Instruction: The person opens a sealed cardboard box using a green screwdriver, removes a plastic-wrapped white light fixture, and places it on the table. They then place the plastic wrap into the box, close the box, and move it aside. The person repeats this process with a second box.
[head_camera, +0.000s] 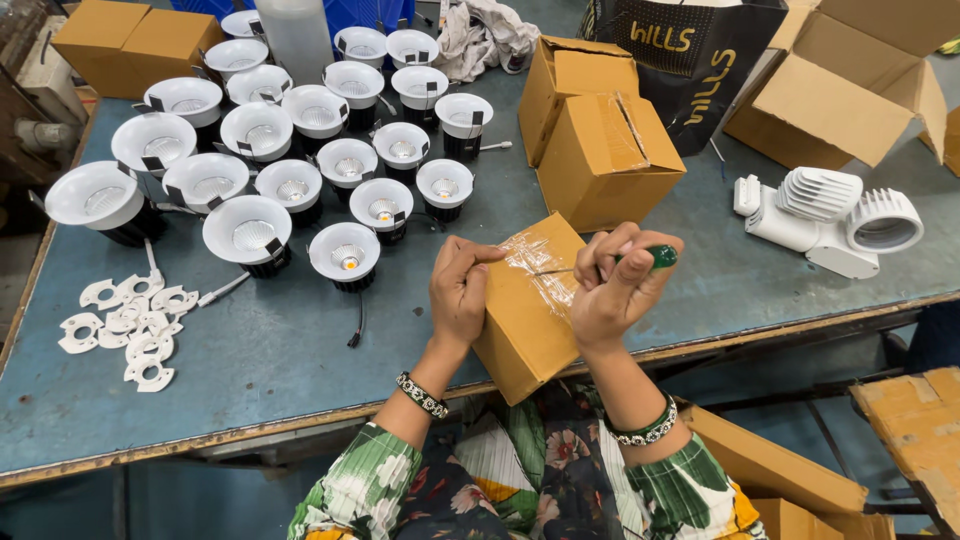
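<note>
1. My left hand grips the left side of a small cardboard box, fingers curled over its upper edge
2. That box sits tilted at the table's near edge, at 6 o'clock in my view, its top sealed with clear tape
3. My right hand is clenched around a green-handled screwdriver, its thin tip laid across the tape
4. Two more closed cardboard boxes stand at 12 o'clock from the held one
5. White recessed downlights crowd the table at 10 o'clock, lenses facing up
6. Flat white brackets lie in a heap at 9 o'clock
7. A white track light fitting lies at 2 o'clock
</note>
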